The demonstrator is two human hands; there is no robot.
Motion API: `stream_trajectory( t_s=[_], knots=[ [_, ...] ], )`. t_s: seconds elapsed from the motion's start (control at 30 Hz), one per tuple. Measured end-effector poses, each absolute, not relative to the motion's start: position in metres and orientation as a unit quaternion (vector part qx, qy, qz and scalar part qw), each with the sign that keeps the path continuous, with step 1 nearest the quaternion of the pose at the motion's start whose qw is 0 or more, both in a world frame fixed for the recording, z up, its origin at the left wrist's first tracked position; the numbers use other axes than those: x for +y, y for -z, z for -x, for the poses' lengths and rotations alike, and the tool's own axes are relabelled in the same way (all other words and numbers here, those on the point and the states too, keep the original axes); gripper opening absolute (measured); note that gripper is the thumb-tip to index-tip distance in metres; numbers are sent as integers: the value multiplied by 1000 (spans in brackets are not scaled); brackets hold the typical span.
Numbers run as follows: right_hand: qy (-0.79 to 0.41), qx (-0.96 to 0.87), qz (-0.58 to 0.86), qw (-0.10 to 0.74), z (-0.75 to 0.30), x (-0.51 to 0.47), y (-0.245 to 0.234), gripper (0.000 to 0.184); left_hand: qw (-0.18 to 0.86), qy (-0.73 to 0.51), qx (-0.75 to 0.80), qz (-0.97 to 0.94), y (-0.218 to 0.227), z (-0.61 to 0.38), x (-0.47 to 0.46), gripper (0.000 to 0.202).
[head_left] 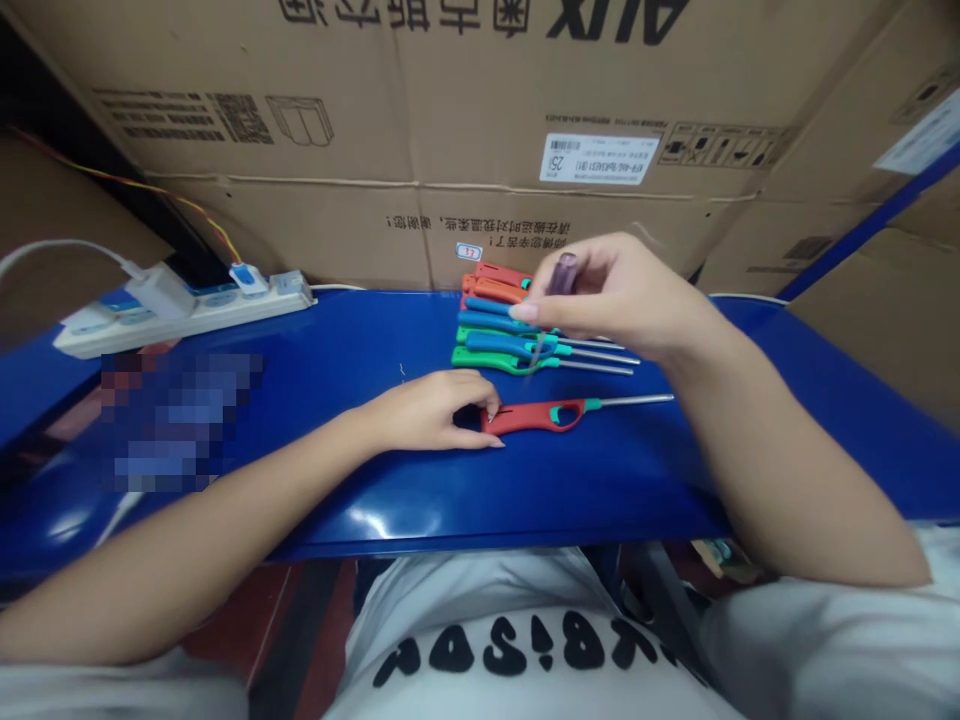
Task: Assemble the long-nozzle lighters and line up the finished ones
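A red long-nosed lighter [559, 413] with a teal trigger and a metal tube lies on the blue table [360, 470]. My left hand [435, 410] pinches its handle end, fingers closed on it. My right hand [615, 295] hovers above a row of lighters and is closed on a small dark purple tool [562, 275] whose thin shaft points down. The row of several lighters [510, 330], red, orange, blue and green, lies side by side just behind the red one, their metal tubes pointing right.
A white power strip [187, 310] with plugs and cables lies at the back left of the table. Large cardboard boxes [487, 120] stand behind the table. A blurred patch [180, 420] covers part of the left side.
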State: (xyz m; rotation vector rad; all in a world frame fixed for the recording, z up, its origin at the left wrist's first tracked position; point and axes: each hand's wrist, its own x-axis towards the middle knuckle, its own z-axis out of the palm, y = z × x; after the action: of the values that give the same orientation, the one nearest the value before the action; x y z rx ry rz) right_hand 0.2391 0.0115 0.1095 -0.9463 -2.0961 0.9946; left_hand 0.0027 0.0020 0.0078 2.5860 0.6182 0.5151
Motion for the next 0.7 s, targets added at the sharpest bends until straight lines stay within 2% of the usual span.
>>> stream_trajectory(
  t_s=[0.1, 0.2, 0.33, 0.43, 0.47, 0.57, 0.7],
  knots=[
    [-429, -744, 403, 316, -257, 24, -84, 53, 212, -185, 218, -934, -8, -3, 2, 23],
    [-426, -771, 410, 236, -273, 30, -66, 53, 205, -182, 218, -937, -7, -2, 1, 18],
    [-352, -837, 408, 98, -284, 30, -60, 34, 176, -188, 208, -944, -6, -1, 2, 17],
    [-272, -870, 411, -27, -285, 27, -61, 14, 119, -165, 207, -957, -9, -2, 1, 17],
    [-268, -866, 417, -61, -285, 26, -61, 12, 92, -152, 208, -962, -10, -2, 1, 18],
    [-283, -851, 423, -131, -283, 24, -61, 27, 22, -115, 206, -971, -13, -5, -1, 21],
    [-291, -863, 390, -138, -285, 27, -59, 31, -6, -114, 210, -971, -10, -8, -2, 24]
  ],
)
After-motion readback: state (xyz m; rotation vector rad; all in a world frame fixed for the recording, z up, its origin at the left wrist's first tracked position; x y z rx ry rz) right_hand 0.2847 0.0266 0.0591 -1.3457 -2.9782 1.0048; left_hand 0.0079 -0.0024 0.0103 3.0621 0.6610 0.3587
